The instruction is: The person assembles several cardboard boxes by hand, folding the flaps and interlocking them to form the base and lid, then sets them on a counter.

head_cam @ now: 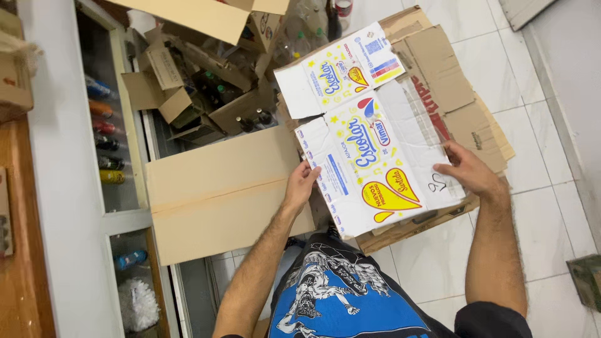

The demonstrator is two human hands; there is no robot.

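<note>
A flattened white carton [375, 156] with yellow, blue and red print lies on top of a stack of flattened brown cardboard [451, 81] on the floor. My left hand [302, 184] grips the white carton's left edge, fingers curled over it. At the carton's right side my right hand [466, 169] rests flat on it, fingers spread. A second printed white sheet [338, 69] lies just beyond, partly under the first.
A large plain brown cardboard sheet [219, 188] leans at the left. Behind it stand open brown boxes with bottles [213, 81]. A white shelf unit [69, 156] with coloured bottles runs along the left. White tiled floor [538, 150] shows at the right.
</note>
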